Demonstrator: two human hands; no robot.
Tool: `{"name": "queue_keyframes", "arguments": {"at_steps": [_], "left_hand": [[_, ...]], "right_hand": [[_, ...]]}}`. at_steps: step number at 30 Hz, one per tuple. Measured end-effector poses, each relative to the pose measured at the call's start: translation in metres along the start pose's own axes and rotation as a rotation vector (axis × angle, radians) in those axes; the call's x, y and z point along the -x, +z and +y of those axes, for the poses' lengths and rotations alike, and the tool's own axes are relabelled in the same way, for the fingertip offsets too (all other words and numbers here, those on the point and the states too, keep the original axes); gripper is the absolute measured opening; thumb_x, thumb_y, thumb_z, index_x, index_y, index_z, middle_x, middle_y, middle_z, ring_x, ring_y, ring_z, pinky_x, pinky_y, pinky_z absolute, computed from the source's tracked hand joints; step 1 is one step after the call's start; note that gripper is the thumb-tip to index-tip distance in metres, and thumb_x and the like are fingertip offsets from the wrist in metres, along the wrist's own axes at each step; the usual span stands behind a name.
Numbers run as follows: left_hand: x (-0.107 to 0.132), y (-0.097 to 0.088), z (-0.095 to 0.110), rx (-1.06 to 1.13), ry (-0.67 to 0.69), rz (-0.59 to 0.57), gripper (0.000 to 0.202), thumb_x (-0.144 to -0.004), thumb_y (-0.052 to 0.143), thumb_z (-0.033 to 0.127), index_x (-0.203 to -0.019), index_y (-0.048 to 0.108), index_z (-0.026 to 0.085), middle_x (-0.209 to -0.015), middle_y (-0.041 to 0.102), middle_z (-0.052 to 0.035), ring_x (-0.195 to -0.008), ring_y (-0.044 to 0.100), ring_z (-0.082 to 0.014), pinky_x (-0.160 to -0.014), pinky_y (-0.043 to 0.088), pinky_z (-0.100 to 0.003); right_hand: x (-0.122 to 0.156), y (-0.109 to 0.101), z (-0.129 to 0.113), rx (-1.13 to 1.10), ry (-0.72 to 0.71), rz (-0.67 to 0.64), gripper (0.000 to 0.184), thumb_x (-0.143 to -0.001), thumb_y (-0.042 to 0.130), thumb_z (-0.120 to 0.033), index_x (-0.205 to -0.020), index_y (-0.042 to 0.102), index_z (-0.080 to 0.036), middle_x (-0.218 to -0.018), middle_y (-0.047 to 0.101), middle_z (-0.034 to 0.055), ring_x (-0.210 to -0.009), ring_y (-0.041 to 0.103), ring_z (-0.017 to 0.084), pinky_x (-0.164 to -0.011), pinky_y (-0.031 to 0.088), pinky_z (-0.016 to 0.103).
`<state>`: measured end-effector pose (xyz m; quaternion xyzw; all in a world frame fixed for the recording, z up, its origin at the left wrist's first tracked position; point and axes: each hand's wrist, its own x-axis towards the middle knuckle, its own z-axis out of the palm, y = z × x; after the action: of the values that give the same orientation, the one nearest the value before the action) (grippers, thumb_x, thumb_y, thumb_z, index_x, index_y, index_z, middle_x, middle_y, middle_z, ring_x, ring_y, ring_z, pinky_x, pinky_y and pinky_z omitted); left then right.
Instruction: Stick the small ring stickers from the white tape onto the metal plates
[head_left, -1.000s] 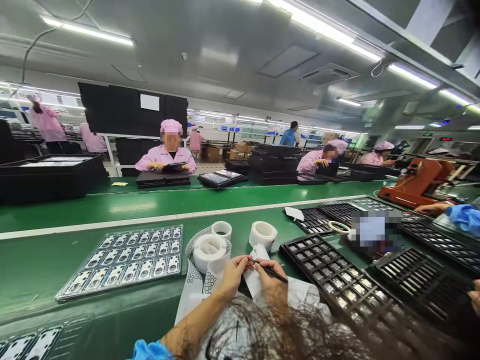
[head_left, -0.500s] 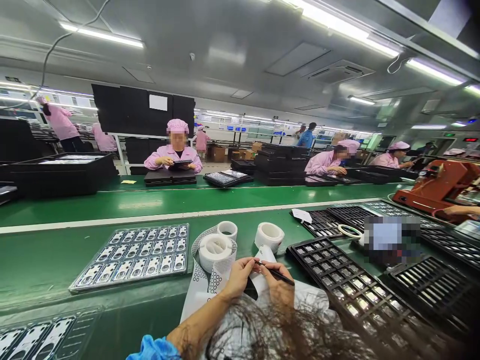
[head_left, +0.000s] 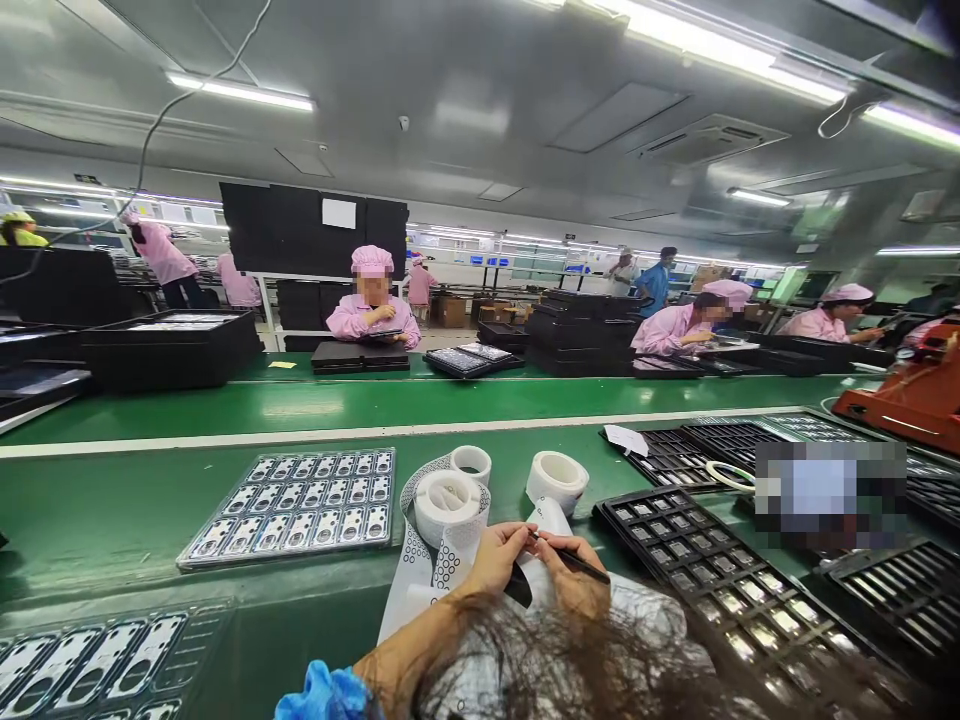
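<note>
My left hand (head_left: 493,562) is pinched on a small dark part (head_left: 519,588) held over a white liner strip (head_left: 555,525). My right hand (head_left: 574,585) grips black tweezers (head_left: 574,561) whose tip touches the left fingertips. Both hands hover at the near edge of the green conveyor belt (head_left: 225,410). Just beyond them stand three white sticker rolls (head_left: 448,495), one trailing a strip printed with ring-shaped stickers (head_left: 442,560). Hair hides the wrists and part of the hands.
A clear tray of metal camera frames (head_left: 296,505) lies left of the rolls, with another (head_left: 82,670) at the lower left. Black compartment trays (head_left: 720,570) fill the right. An orange machine (head_left: 911,395) sits far right. Workers in pink sit across the belt behind stacked black trays (head_left: 577,335).
The view has swung left, so everything has shifted right in the frame. My hands keep the same pose, with the tweezers still at the left fingertips.
</note>
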<state>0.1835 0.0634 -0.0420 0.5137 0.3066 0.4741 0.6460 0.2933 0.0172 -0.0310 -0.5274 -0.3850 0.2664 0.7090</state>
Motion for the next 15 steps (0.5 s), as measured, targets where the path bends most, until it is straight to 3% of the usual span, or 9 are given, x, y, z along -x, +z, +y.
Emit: {"name": "queue_keyframes", "arguments": {"at_steps": [4,10,15], "left_hand": [[0.0017,0.0008,0.0025,-0.015,0.002,0.024,0.026,-0.097,0.061,0.038,-0.101,0.067,0.012,-0.090,0.070,-0.0026,-0.083,0.068,-0.0159,-0.085,0.058,-0.037],[0.0032,0.0018,0.0057,-0.025,-0.002,0.035,0.023,-0.099,0.059,0.037,-0.099,0.067,0.015,-0.090,0.070,-0.0027,-0.083,0.067,-0.0152,-0.085,0.057,-0.036],[0.0034,0.0017,0.0052,-0.018,0.001,0.029,0.024,-0.098,0.060,0.037,-0.099,0.067,0.014,-0.090,0.069,-0.0024,-0.083,0.067,-0.0152,-0.084,0.057,-0.036]], "right_hand": [[0.0017,-0.0032,-0.0007,0.030,-0.022,0.016,0.032,-0.062,0.082,-0.049,-0.072,0.069,-0.023,-0.083,0.075,0.0016,-0.076,0.071,0.019,-0.075,0.059,0.025],[0.0023,-0.0025,0.0006,0.039,-0.051,-0.016,0.031,-0.064,0.081,-0.050,-0.073,0.067,-0.024,-0.088,0.075,0.0021,-0.085,0.072,0.024,-0.082,0.060,0.035],[0.0004,-0.0015,0.0038,0.015,-0.044,-0.001,0.030,-0.062,0.082,-0.049,-0.073,0.068,-0.024,-0.086,0.075,0.0012,-0.081,0.071,0.022,-0.079,0.060,0.031]]}}
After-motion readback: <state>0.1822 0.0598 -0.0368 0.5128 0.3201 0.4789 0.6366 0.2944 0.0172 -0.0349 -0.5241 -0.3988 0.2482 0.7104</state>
